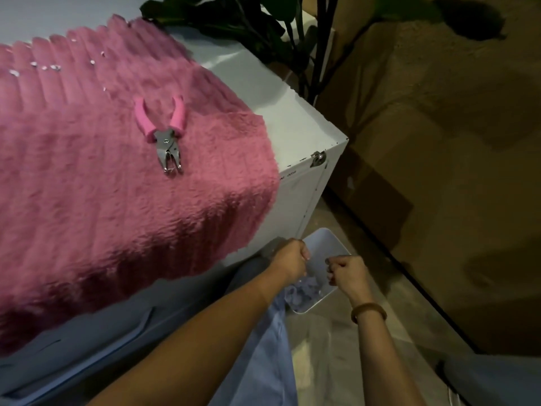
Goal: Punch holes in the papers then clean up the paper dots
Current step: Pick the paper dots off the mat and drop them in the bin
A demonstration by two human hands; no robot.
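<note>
The left hand (289, 259) and right hand (347, 273) hang curled over the bin (330, 238); whether they pinch paper, I cannot tell. Far up-left of them, paper dots (44, 67) lie on the pink blanket (87, 171), probably featherlight and clinging, best pinched singly. The punch (167, 133) lies nearer.

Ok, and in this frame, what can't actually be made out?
All in the head view:
- Whether the left hand or right hand holds anything: curled fingers hide the palms.
- What is in the bin: the hands cover much of it, and the pale scraps are blurred.
- The number of paper dots on the pink rug: too small, and the left edge cuts the rug.
</note>
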